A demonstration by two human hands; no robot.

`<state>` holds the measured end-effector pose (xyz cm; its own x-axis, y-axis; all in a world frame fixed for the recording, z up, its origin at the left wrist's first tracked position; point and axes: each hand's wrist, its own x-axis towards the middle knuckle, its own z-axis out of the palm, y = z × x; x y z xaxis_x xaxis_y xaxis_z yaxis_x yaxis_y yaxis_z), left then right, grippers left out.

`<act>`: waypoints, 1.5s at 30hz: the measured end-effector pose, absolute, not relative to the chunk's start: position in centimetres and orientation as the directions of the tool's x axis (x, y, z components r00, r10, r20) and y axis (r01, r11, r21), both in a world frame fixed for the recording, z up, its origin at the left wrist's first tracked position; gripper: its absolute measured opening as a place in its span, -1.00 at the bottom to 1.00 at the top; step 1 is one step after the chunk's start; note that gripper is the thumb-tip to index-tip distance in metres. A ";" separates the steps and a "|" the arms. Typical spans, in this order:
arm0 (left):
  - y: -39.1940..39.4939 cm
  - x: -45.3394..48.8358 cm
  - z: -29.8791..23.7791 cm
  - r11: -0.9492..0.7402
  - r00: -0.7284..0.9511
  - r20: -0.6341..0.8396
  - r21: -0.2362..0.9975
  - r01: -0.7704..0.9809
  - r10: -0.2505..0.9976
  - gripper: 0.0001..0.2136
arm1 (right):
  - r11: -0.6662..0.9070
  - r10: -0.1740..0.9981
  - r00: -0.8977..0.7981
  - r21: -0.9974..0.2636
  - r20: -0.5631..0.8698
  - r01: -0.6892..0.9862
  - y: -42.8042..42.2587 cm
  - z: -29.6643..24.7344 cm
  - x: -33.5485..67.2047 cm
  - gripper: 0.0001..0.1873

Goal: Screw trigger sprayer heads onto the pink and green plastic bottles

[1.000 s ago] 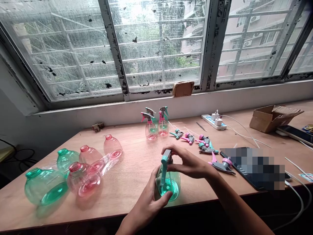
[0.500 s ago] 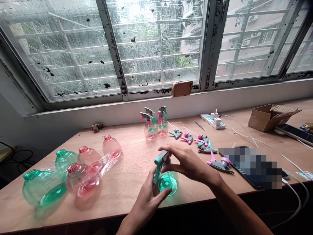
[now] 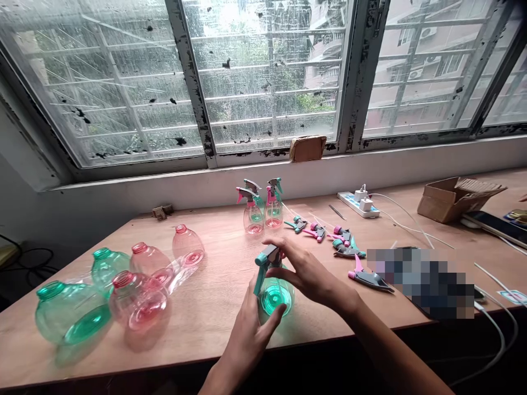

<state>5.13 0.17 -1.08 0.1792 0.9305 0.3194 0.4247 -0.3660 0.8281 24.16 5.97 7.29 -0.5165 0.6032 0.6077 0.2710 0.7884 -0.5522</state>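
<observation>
A green see-through spray bottle (image 3: 275,295) stands near the front edge of the wooden table (image 3: 222,258). My left hand (image 3: 249,334) wraps its base from below. My right hand (image 3: 307,271) is closed over the bottle's neck, beside the teal and grey trigger head (image 3: 267,258) that tops it. The trigger's lever points left and down.
Several empty pink and green bottles (image 3: 123,285) lie at the left. Two finished spray bottles (image 3: 261,211) stand at the back. Loose trigger heads (image 3: 341,247) lie to the right, with a power strip (image 3: 358,204), a cardboard box (image 3: 453,197), cables and a phone (image 3: 494,224).
The bottle has tilted and shifted slightly left and away. My right hand has turned around the trigger head, which now points further left. My left hand stays on the base.
</observation>
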 end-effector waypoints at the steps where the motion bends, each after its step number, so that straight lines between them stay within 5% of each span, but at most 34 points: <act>1: 0.1 5.1 -1.1 -0.372 0.181 0.325 0.815 0.444 0.928 -0.34 | 0.789 0.603 -0.509 -0.552 0.614 0.269 6.1 7.1 24.0 -0.46; 18: -0.4 6.2 -1.9 -0.498 0.257 0.483 0.478 0.723 0.837 -0.27 | 0.720 0.671 -0.380 -0.437 0.637 0.538 18.6 6.5 19.2 -0.37; 40: -0.8 6.2 -1.6 -0.523 0.261 0.514 0.472 0.709 0.817 -0.27 | 0.636 0.706 -0.264 -0.424 0.657 0.644 22.9 6.2 11.3 -0.14; 45: -0.7 6.1 -1.7 -0.507 0.240 0.485 0.552 0.662 0.841 -0.28 | 0.613 0.730 -0.276 -0.420 0.625 0.670 20.7 7.4 11.3 0.10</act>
